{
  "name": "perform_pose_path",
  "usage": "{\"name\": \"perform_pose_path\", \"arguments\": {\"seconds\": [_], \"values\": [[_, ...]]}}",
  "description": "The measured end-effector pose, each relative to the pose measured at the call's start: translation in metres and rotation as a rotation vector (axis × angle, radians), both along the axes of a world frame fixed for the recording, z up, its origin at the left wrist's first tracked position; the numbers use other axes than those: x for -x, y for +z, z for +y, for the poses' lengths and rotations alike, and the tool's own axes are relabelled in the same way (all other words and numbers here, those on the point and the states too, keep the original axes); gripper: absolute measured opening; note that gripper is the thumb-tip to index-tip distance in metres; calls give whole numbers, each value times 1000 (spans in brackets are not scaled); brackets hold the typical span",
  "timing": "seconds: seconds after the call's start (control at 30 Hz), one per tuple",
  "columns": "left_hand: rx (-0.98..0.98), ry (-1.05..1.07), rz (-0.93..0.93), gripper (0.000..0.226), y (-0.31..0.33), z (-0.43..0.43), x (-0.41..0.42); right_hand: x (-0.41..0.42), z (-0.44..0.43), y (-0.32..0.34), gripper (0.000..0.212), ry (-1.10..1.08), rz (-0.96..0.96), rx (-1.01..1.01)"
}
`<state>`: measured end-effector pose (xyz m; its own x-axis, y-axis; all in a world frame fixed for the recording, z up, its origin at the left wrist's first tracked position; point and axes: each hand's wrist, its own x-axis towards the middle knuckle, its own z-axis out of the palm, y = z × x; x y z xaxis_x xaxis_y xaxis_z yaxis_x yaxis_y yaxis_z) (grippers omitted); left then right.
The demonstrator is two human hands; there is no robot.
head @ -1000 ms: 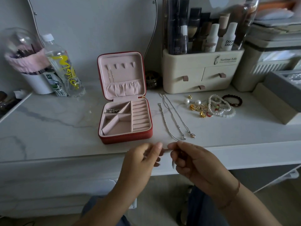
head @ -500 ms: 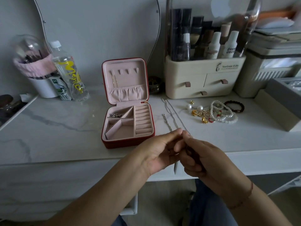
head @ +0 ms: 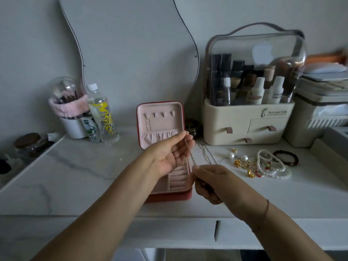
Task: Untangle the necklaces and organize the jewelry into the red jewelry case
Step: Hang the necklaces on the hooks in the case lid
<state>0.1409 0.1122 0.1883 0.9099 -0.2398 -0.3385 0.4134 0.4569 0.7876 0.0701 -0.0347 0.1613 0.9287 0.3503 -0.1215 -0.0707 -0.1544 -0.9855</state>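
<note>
The red jewelry case stands open mid-table, pink lining showing, with one gold chain hanging in its lid. My left hand is raised over the case, palm up, pinching the top end of a thin silver necklace. My right hand, lower and to the right, pinches the chain's other end, so it stretches between them. More silver necklaces lie on the table just right of the case. Further right is a heap of pearl earrings, gold pieces and pearl bracelets, plus a dark bead bracelet.
A cream cosmetics organizer with a clear dome stands behind the jewelry. A clear bottle and a brush holder stand back left. A small dark round tin sits behind the case. Boxes crowd the right edge.
Both hands rose from the table's front edge to above the case. The left hand went up and apart from the right, drawing the silver chain taut between them. The camera tilted up.
</note>
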Motion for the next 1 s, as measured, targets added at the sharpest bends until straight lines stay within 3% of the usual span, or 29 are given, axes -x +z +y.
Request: {"name": "perform_pose_path", "arguments": {"seconds": [0.47,0.57,0.67,0.73,0.87,1.0], "values": [[-129,289,-194,15,53,59,-78,-84,50,3,32,124,-397,588],[-136,293,-226,14,51,64,-80,-92,53,-1,28,201,-462,620],[-189,262,-291,10,44,65,-79,-102,54,2,23,133,-548,566],[-242,236,-340,6,40,63,-78,-113,56,8,30,-16,-556,500],[-388,227,-448,4,36,57,-78,-142,62,28,32,-223,-491,131],[-561,276,-565,8,34,59,-83,-155,70,44,17,-208,-389,-138]]}}
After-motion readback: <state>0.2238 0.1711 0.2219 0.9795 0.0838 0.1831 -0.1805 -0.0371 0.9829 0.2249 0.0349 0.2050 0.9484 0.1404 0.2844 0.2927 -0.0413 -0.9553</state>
